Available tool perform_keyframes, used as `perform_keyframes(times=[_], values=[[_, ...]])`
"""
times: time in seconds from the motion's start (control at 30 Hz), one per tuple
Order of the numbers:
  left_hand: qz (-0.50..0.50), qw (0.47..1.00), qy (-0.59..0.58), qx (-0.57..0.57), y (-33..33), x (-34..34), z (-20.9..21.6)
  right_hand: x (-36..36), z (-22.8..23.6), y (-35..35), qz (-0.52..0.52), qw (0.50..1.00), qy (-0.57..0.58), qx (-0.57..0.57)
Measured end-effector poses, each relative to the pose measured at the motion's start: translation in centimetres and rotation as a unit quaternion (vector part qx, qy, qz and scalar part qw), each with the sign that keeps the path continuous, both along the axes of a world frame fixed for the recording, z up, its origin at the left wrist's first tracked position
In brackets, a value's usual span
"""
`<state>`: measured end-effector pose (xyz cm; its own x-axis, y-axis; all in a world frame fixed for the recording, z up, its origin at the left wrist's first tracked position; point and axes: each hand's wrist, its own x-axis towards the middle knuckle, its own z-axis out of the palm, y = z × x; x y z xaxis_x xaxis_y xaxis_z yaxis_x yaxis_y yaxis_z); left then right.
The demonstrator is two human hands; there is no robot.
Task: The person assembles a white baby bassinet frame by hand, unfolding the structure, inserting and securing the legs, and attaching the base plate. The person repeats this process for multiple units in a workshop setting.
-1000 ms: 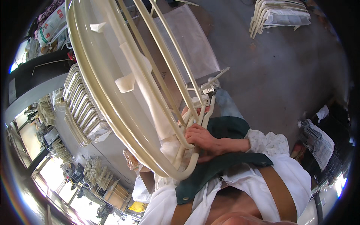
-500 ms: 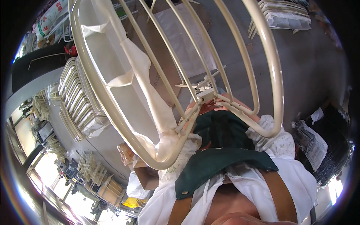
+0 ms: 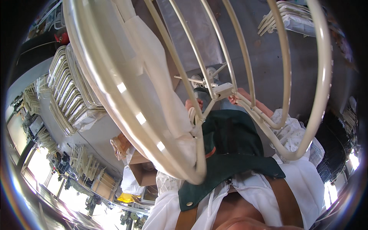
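A large cream rack of bent metal tubes [image 3: 324, 76] rises in front of my body, with long bars and two rounded outer loops. Its left side carries white cloth or film [image 3: 153, 73]. The bars meet low down at a pale block joint [image 3: 223, 90]. Just left of that joint, my left hand [image 3: 196, 103] is curled at the tubing, partly covered by it. On the other side, my right hand [image 3: 234, 98] closes round a tube beside the block. Below the joint, several thin rods and fittings [image 3: 207, 81] stick out near my feet.
Stacks of similar cream frames stand at the left [image 3: 69, 88] and far right [image 3: 289, 19]. An open cardboard box [image 3: 142, 170] is by my left side. A black wrapped bundle [image 3: 333, 142] lies at the right. A pale sheet [image 3: 191, 34] is on the floor ahead.
The rack has shifted right and tilted, and its left side now looms closer with more white covering showing. Both hands now show more clearly beside the joint, still at the tubes.
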<state>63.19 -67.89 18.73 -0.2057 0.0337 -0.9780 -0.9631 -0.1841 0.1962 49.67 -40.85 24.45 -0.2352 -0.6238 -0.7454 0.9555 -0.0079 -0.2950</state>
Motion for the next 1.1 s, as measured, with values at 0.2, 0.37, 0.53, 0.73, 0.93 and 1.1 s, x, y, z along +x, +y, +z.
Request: perform_keyframes(times=[0.2,0.37,0.53,0.73,0.93,1.1], values=[[-0.037,0.999,0.001,0.020,-1.9,-2.3,-4.5,0.8,-7.2,2.4,-0.031,0.996,-0.056,-0.057],[-0.006,0.999,-0.044,0.011,-0.5,-4.0,-3.5,0.4,-3.2,-0.2,-0.055,0.990,-0.072,0.107],[0.035,0.998,-0.044,0.001,-0.7,-3.6,-3.8,0.0,-2.6,-1.0,-0.025,0.990,-0.051,0.126],[0.012,0.998,-0.050,-0.022,-0.5,-4.1,-3.1,-0.2,-1.9,-1.2,-0.078,0.992,-0.053,0.079],[-0.003,1.000,-0.023,-0.011,0.0,-4.9,-2.3,-0.9,-1.6,-1.7,-0.055,0.980,-0.099,0.161],[-0.001,1.000,-0.025,0.006,0.4,-3.3,-3.8,-0.6,-1.0,-1.8,-0.073,0.993,-0.031,0.088]])
